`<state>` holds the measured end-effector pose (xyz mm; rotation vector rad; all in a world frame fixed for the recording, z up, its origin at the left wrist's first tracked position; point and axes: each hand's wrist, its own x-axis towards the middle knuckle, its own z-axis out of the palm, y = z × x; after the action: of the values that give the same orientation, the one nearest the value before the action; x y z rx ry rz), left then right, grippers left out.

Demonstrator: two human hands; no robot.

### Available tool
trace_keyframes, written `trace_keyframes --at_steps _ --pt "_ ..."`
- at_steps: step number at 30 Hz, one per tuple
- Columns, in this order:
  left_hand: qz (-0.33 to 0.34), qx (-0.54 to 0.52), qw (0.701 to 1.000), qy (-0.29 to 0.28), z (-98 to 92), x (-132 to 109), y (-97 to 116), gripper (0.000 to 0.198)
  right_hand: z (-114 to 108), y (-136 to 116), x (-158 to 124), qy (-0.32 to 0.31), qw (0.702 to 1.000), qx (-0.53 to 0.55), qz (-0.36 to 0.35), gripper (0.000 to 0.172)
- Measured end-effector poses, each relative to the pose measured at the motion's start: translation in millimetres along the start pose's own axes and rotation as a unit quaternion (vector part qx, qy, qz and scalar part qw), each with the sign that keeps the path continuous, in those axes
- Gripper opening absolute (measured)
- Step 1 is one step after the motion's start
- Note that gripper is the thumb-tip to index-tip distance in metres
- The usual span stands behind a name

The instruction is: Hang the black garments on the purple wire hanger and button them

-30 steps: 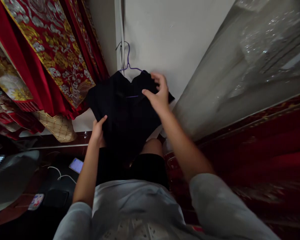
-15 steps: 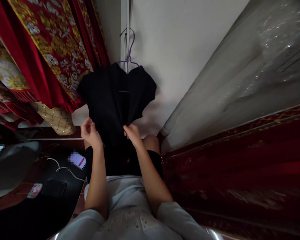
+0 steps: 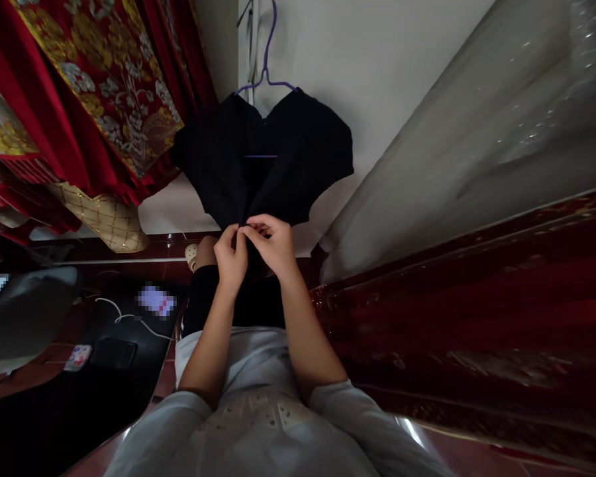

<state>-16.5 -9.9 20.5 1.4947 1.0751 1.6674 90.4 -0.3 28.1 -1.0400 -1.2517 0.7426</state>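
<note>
A black short-sleeved garment hangs on a purple hanger against the white wall. Its two front edges come together at the bottom of the neckline, where both hands meet. My left hand pinches the left front edge between thumb and fingers. Close against it, my right hand pinches the other edge, its fingertips touching those of my left. Whatever small fastening may lie between the fingertips is too small and dark to make out. The lower part of the garment is lost in the dark over my lap.
Red and gold embroidered cloth hangs at the left. A phone, a white cable and a dark flat item lie on a black seat. Plastic-covered material and a dark red surface fill the right.
My left hand has moved right, from beside the garment to its front opening. My right hand has shifted slightly up. The garment's front edges are now drawn together, and its right side is spread wider.
</note>
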Motion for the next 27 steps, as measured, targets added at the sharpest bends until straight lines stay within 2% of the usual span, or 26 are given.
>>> trace_keyframes --at_steps 3,7,9,12,18,24,27 --pt "0.01 0.031 0.999 -0.011 -1.1 0.3 -1.3 0.025 -1.0 4.9 -0.1 0.016 0.999 -0.031 -0.019 0.017" --pt "0.047 0.068 0.996 -0.028 1.4 -0.3 -8.3 0.029 -0.6 16.4 -0.5 0.038 0.993 -0.059 -0.099 0.025" --pt "0.067 0.084 0.994 -0.027 2.2 0.0 -12.1 0.028 -0.5 20.4 0.3 0.061 0.99 -0.045 -0.116 0.029" --pt "0.071 0.095 0.992 -0.031 3.1 -0.4 -17.1 0.025 -1.5 21.8 2.5 0.07 0.989 -0.029 -0.124 0.03" --pt "0.02 0.064 0.998 -0.007 4.0 -4.9 -19.2 0.023 -3.7 26.9 1.2 0.001 0.995 -0.013 -0.1 0.025" --pt "0.075 0.135 0.987 -0.043 1.0 -3.1 -16.4 0.02 -3.3 41.4 -0.7 0.03 0.997 0.002 -0.077 0.023" --pt "0.079 0.134 0.987 -0.04 2.1 -1.5 -17.6 0.018 -4.4 42.7 -2.1 0.059 0.995 -0.006 -0.079 0.028"
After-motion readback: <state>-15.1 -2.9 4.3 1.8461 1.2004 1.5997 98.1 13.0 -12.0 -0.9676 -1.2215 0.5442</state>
